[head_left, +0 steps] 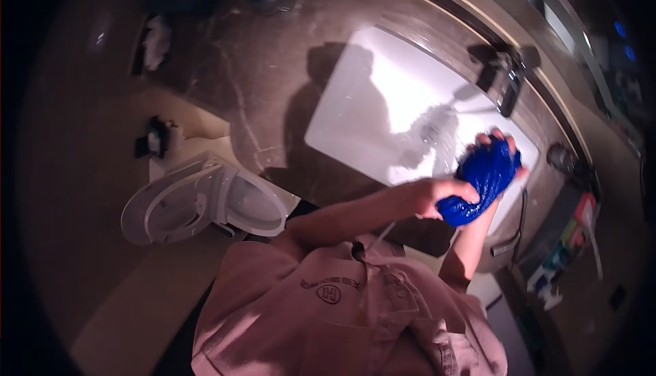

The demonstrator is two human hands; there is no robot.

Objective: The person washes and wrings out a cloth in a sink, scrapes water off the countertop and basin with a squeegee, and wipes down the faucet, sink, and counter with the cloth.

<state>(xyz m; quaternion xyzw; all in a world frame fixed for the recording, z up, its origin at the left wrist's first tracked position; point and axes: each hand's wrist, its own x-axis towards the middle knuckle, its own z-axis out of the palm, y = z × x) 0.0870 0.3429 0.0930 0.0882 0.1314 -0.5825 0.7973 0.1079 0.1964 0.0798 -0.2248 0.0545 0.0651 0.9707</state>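
Wet blue cloth (484, 176) is bunched above the sink (342, 123), toward its right end; left grip (436, 195) closes round its near end, right grip (497, 135) cups its far end; squeezing probably works best over the basin.

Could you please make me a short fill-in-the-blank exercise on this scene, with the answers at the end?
1. The left hand and right hand hold a glossy bundle coloured ____.
2. The sink, beside a dark faucet, is coloured ____.
3. Choosing between left and right, the toilet stands on the picture's ____ side.

Missing words: blue; white; left.
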